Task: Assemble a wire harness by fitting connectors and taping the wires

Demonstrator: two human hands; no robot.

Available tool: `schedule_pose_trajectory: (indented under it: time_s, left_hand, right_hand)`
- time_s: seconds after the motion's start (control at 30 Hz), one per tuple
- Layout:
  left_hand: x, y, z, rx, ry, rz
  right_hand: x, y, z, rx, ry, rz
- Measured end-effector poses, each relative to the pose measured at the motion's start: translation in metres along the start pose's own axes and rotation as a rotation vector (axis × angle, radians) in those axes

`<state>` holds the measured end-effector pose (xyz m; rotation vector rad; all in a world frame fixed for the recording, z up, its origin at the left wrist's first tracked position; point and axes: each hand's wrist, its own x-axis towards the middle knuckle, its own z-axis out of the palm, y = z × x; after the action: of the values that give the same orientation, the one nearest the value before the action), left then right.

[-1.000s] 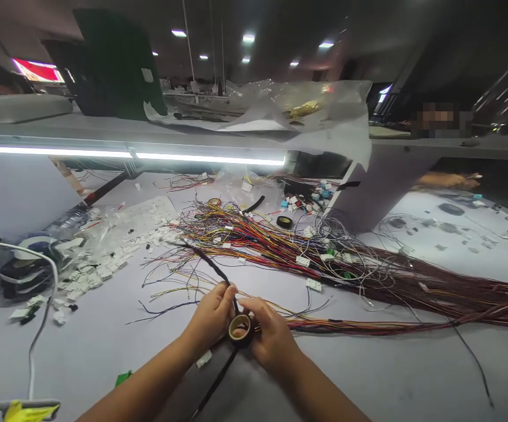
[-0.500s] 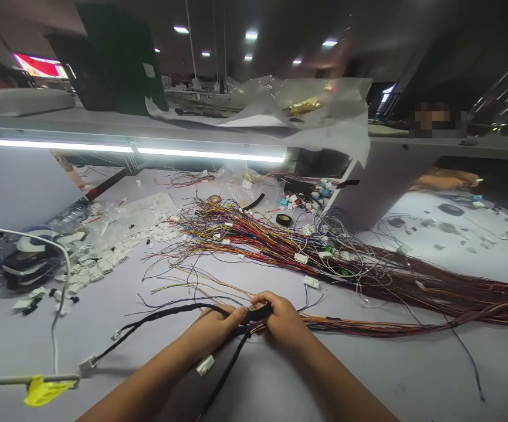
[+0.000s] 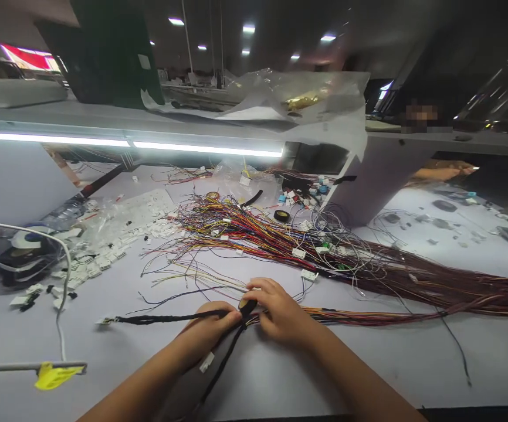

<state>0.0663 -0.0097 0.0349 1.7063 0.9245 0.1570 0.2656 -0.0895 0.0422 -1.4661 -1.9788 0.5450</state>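
My left hand [image 3: 210, 329] is closed around a wire harness, thumb pressed on it near the middle of the bench. A black-taped branch [image 3: 166, 319] runs left from this grip to a white connector [image 3: 105, 322]. Another taped branch [image 3: 224, 364] hangs down toward me, beside a second white connector [image 3: 206, 362]. My right hand [image 3: 283, 313] has its curled fingers on a roll of black tape [image 3: 247, 305], which stands on edge against the harness. Loose coloured wires [image 3: 351, 317] of the harness stretch off to the right. My right fingertips are partly hidden behind the roll.
A large bundle of wires [image 3: 368, 275] lies behind my hands. Another tape roll [image 3: 281, 216] sits beyond it. White connectors [image 3: 100, 264] are strewn at left, near a white cable [image 3: 67, 275] with a yellow tag [image 3: 56, 375]. Another person's hand [image 3: 445, 170] shows behind the partition.
My right hand's fingers have spread and shifted around the tape roll, which has turned more upright. The left taped branch has straightened and its end connector has risen. The view has shifted slightly.
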Motion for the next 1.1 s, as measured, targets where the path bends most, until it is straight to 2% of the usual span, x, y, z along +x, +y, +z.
schedule_pose_trajectory:
  time_s: [0.1, 0.27, 0.4, 0.47, 0.57, 0.63, 0.7, 0.77, 0.83, 0.93, 1.03, 1.1]
  left_hand:
    - [0.001, -0.002, 0.000, 0.041, -0.011, 0.058]
    - [-0.001, -0.001, 0.006, 0.105, -0.028, 0.093]
    - [-0.002, -0.002, 0.012, 0.090, 0.007, 0.037]
    - [-0.003, -0.003, 0.011, 0.068, 0.044, 0.004]
    - [-0.004, -0.005, 0.008, 0.018, 0.074, -0.029]
    - [-0.005, -0.006, 0.007, -0.025, 0.065, -0.041]
    - [-0.004, -0.007, 0.005, -0.076, 0.032, -0.050]
    - [-0.004, -0.009, 0.003, -0.131, -0.027, -0.061]
    - [-0.005, -0.011, -0.003, -0.181, -0.112, -0.096]
    - [-0.012, -0.014, -0.016, -0.160, -0.226, -0.191]
    - [-0.021, -0.014, -0.024, 0.048, -0.182, -0.113]
    - [-0.026, -0.013, -0.024, 0.201, -0.110, -0.078]
  right_hand:
    - [0.002, -0.012, -0.005, -0.114, -0.117, -0.112]
    - [0.017, -0.021, -0.001, -0.319, -0.282, 0.030]
    - [0.029, -0.014, 0.017, -0.537, -0.406, 0.074]
    - [0.031, -0.012, 0.028, -0.617, -0.371, 0.027]
    - [0.024, -0.026, 0.029, -0.623, -0.154, -0.206]
    - [0.012, -0.049, 0.012, -0.500, -0.023, -0.406]
    - [0.000, -0.073, -0.015, -0.334, 0.033, -0.545]
    - [-0.012, -0.084, -0.038, -0.264, 0.067, -0.530]
    - [-0.027, -0.075, -0.046, -0.323, 0.042, -0.372]
    - [-0.059, -0.030, -0.026, -0.467, -0.073, -0.125]
    - [-0.094, 0.009, 0.003, -0.542, -0.067, -0.104]
    - [-0.107, 0.016, 0.012, -0.557, -0.023, -0.104]
